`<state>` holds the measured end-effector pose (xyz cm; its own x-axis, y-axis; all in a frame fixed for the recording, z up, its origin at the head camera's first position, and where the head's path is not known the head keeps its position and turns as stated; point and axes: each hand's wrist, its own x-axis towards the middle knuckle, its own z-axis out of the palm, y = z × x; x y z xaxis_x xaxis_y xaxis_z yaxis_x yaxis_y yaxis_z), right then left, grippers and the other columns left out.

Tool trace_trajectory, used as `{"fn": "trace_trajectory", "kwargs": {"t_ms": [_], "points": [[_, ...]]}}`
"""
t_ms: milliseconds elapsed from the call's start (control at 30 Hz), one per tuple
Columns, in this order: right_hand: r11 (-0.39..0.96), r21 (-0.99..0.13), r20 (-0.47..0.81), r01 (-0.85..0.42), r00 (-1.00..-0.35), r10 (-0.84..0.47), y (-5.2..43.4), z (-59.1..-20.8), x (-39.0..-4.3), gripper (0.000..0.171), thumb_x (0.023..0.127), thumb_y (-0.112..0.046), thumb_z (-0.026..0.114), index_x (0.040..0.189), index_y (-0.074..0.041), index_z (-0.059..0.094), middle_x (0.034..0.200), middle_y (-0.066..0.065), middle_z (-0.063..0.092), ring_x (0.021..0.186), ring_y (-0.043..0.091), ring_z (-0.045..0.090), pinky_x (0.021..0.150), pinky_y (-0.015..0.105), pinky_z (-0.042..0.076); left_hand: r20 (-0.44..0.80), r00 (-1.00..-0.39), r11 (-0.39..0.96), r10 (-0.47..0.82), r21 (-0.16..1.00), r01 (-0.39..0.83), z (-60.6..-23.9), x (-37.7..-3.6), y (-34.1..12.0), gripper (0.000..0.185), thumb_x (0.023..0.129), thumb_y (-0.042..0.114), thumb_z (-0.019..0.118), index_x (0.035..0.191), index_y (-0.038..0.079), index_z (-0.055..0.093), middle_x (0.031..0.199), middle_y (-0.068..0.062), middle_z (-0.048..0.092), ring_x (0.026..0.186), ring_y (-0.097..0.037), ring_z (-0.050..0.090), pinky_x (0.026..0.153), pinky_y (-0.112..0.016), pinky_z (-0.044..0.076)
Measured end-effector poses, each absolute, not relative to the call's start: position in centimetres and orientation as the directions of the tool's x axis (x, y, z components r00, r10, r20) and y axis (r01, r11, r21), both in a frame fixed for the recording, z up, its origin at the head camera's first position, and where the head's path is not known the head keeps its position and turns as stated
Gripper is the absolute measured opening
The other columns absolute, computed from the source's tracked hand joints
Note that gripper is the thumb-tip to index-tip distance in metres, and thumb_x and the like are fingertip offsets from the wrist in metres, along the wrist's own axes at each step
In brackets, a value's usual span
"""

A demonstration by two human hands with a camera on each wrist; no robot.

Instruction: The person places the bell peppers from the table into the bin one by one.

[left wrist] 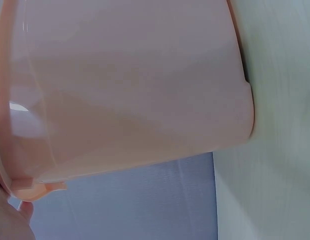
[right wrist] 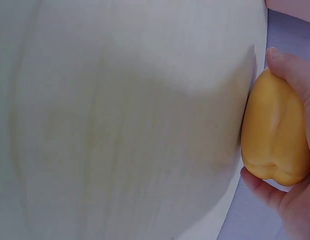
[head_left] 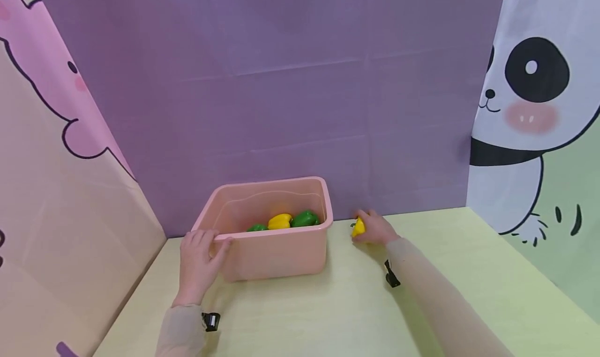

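Observation:
A pink plastic bin [head_left: 276,255] stands on the table against the purple backdrop. My left hand [head_left: 199,263] grips its front left corner, fingers over the rim and thumb along the front. In the left wrist view the bin's wall [left wrist: 130,90] fills most of the picture, and part of the left hand [left wrist: 12,220] shows at the lower left. Right of the bin, my right hand [head_left: 375,229] holds a yellow bell pepper [right wrist: 275,130] between thumb and fingers, low at the tabletop. Inside the bin lie a yellow bell pepper [head_left: 280,221] and green bell peppers [head_left: 304,218].
The pale table [head_left: 347,305] ends at the purple backdrop [head_left: 295,97] behind the bin. Printed side panels border it, with a panda [head_left: 508,185] on the right and a pink figure [head_left: 51,65] on the left. A black strap [head_left: 391,275] hangs at the right wrist.

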<state>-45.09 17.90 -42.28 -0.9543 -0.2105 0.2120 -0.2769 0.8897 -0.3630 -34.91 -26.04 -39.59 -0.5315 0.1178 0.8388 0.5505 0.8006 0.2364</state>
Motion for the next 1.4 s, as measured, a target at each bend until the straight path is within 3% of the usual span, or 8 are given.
{"fn": "trace_trajectory", "kwargs": {"t_ms": [767,1067,1400], "points": [[0.882,-0.384,0.240,-0.275,-0.952,-0.192,18.2,-42.6,-44.8,0.061,0.074,-0.029,0.083,0.125,-0.014,0.053,0.113,0.016,0.052,0.093,0.031,0.054,0.086,0.050,0.048,0.833,-0.541,0.794,0.112,0.252,0.553,-39.4,-34.8,-25.8,0.031,0.084,0.025,0.072,0.099,-0.001,0.063,0.096,-0.016,0.060,0.099,-0.037,0.047,0.095,-0.054,0.028],[0.874,-0.395,0.256,-0.282,-0.948,-0.190,18.2,-43.2,-45.0,0.063,0.073,-0.030,0.084,0.125,-0.012,0.052,0.115,0.019,0.052,0.096,0.033,0.054,0.088,0.051,0.047,0.856,-0.502,0.794,0.125,0.217,0.568,-39.4,-35.0,-26.0,0.031,0.085,0.027,0.071,0.095,-0.001,0.062,0.092,-0.017,0.060,0.094,-0.038,0.049,0.091,-0.054,0.030],[0.871,-0.387,0.297,-0.303,-0.935,-0.194,18.5,-43.3,-44.9,0.065,0.073,-0.030,0.083,0.127,-0.011,0.052,0.115,0.019,0.052,0.094,0.034,0.055,0.085,0.051,0.048,0.850,-0.509,0.799,0.136,0.210,0.563,-39.5,-35.4,-26.1,0.031,0.086,0.030,0.070,0.093,0.001,0.061,0.091,-0.016,0.059,0.095,-0.038,0.048,0.096,-0.056,0.028]]}}
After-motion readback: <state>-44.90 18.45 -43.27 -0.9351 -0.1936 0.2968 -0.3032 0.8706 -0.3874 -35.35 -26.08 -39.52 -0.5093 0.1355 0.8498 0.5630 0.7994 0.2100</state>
